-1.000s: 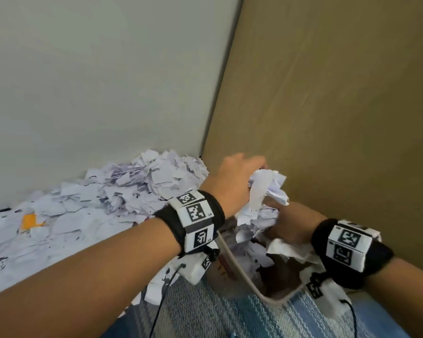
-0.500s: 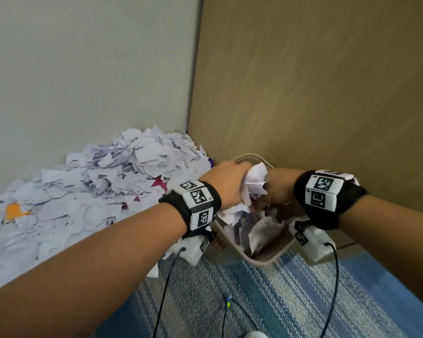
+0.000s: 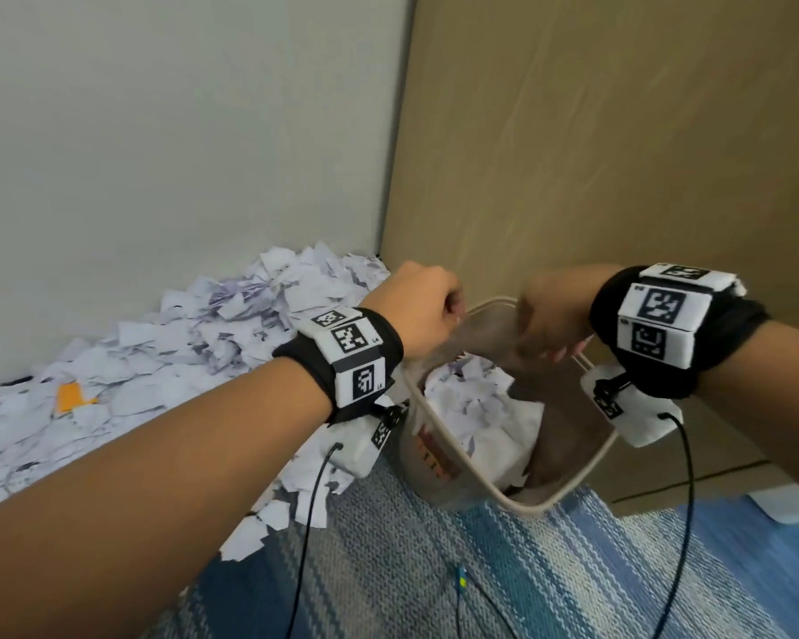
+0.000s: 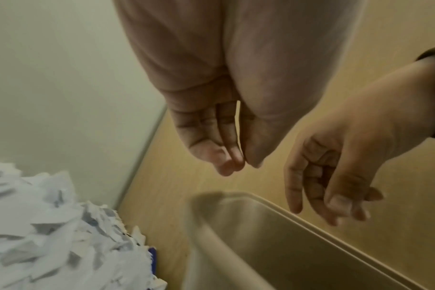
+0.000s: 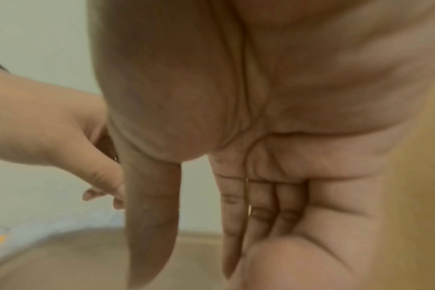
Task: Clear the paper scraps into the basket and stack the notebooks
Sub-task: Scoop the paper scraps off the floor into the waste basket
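The beige basket (image 3: 533, 508) stands on the rug by the wooden panel, with a heap of crumpled white scraps (image 3: 480, 408) inside it. My left hand (image 3: 453, 311) hovers over its far left rim and my right hand (image 3: 554, 348) over its far right rim. In the left wrist view the left hand (image 4: 234, 164) points its fingers down and holds nothing. The right hand (image 5: 186, 270) also hangs with straight, empty fingers. A big pile of paper scraps (image 3: 231, 334) covers the floor to the left. No notebook shows.
A white wall (image 3: 158, 131) and a wooden panel (image 3: 619, 154) meet in the corner behind the basket. A blue striped rug (image 3: 434, 569) lies in front. An orange scrap (image 3: 70, 396) sits in the pile. Wrist-camera cables hang below both arms.
Both hands held a wad of scraps together over the basket. The wad now lies in the basket, and the hands have parted and are empty.
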The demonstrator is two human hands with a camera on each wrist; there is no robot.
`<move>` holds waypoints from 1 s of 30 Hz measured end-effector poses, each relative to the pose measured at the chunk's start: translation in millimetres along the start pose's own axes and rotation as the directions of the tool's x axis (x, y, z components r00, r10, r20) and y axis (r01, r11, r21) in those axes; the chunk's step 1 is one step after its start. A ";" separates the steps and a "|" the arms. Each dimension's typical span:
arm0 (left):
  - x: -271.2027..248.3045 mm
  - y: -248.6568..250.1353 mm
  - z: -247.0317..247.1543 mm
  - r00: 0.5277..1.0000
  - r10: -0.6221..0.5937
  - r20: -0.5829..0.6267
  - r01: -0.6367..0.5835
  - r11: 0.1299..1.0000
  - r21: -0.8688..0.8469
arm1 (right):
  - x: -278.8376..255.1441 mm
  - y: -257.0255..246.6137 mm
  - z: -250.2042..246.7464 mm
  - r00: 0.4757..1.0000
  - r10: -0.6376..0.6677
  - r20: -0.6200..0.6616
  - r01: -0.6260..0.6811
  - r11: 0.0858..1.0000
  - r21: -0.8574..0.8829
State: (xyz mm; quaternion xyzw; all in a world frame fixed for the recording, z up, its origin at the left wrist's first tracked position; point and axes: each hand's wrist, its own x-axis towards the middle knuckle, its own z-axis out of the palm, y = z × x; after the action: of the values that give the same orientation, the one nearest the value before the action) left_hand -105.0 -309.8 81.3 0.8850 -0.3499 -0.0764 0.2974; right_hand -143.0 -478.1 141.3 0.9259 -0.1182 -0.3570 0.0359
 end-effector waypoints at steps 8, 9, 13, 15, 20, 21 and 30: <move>-21.6 -105.9 -52.7 0.928 -0.339 -0.158 0.350 0.935 0.053 | 7.1 -121.3 -34.2 0.941 -0.206 -0.269 0.266 0.941 0.211; -28.7 -124.2 -54.7 0.901 -0.402 -0.161 0.415 0.909 0.050 | 10.9 -138.7 -33.8 0.933 -0.221 -0.284 0.286 0.935 0.211; -67.8 -191.3 -57.3 0.798 -0.590 -0.122 0.602 0.793 0.099 | 39.9 -200.8 -15.9 0.914 -0.280 -0.293 0.353 0.906 0.233; -93.5 -219.7 -56.0 0.751 -0.656 -0.080 0.660 0.741 0.124 | 60.0 -225.8 5.0 0.905 -0.322 -0.279 0.386 0.896 0.218; -163.4 -278.7 -28.4 0.604 -0.783 0.149 0.724 0.617 0.309 | 116.7 -255.8 73.6 0.957 -0.278 -0.088 0.289 0.942 0.169; -177.1 -286.7 -21.2 0.572 -0.796 0.200 0.710 0.602 0.365 | 127.5 -256.5 86.0 0.965 -0.254 -0.070 0.263 0.950 0.170; -221.3 -308.0 6.0 0.473 -0.835 0.280 0.661 0.547 0.515 | 156.0 -275.6 143.4 0.988 -0.152 -0.004 0.150 0.972 0.180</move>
State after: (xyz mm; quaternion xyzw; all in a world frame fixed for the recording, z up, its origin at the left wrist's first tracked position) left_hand -94.8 12.5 -118.3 0.9311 0.0099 -0.3637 -0.0243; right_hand -73.9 -246.5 -108.5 0.9300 -0.0793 -0.3509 -0.0757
